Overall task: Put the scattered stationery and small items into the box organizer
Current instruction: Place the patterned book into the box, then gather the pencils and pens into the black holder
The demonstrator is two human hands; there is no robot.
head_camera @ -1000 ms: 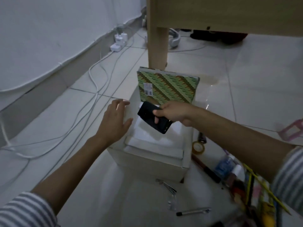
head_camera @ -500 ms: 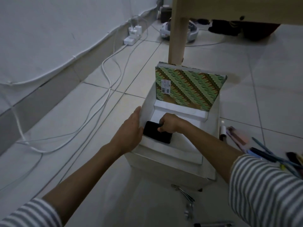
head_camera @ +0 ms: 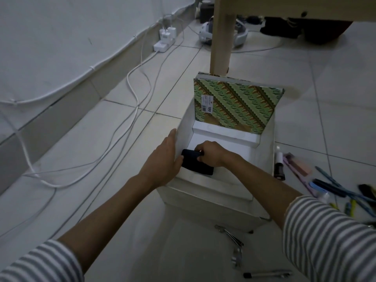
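Observation:
A white stepped box organizer [head_camera: 211, 198] stands on the tiled floor. A green patterned notebook [head_camera: 236, 104] stands upright in its back compartment. My right hand [head_camera: 209, 154] grips a flat black item [head_camera: 200, 167] low inside the front left part of the box. My left hand [head_camera: 163, 161] rests with straight fingers against the box's left wall, its thumb touching the black item. Several pens and markers [head_camera: 333, 190] lie scattered on the floor to the right. A white pen [head_camera: 266, 274] and metal clips [head_camera: 232, 237] lie in front of the box.
A wooden table leg [head_camera: 221, 35] stands just behind the box. White cables [head_camera: 134, 102] trail along the floor at left to a power strip [head_camera: 163, 42] by the wall. A black-and-white cylinder [head_camera: 278, 165] lies by the box's right side.
My right hand lowered the black item from above the box down into its front compartment. My left hand moved in against the box's left wall. The view shifted closer.

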